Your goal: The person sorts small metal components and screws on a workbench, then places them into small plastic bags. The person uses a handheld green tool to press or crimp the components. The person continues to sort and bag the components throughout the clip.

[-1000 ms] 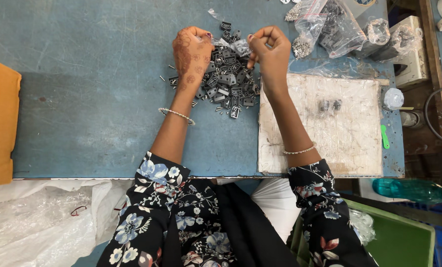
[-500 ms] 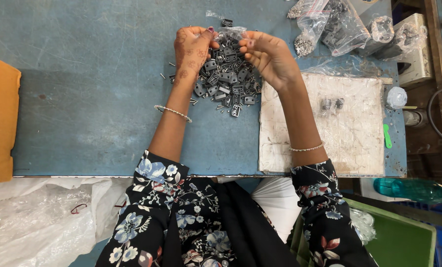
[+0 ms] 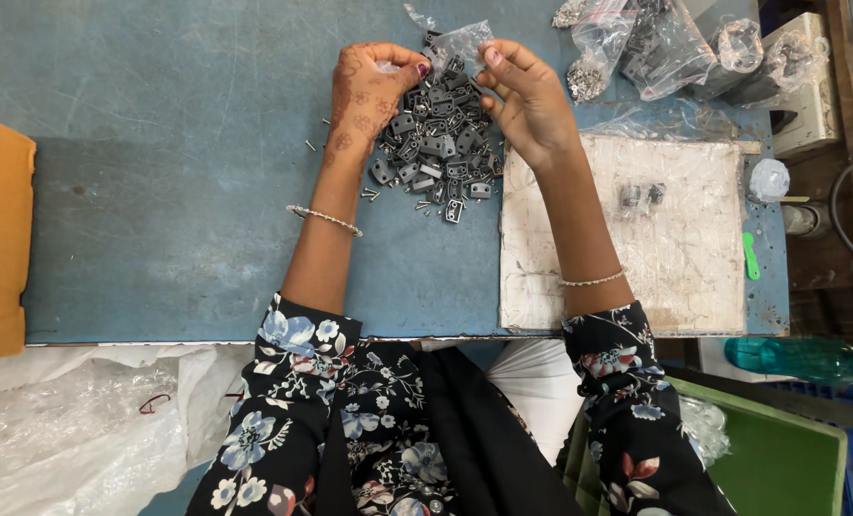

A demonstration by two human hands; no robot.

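Above the pile of small black metal parts (image 3: 436, 153), my left hand (image 3: 364, 96) and right hand (image 3: 527, 100) pinch a thin, floppy clear plastic bag (image 3: 457, 43) by its edges; it looks light and slippery.

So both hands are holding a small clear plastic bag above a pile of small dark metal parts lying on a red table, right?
Not quite: the table is blue, not red. The head view shows the left hand and the right hand holding the small clear plastic bag above the pile of small dark metal parts.
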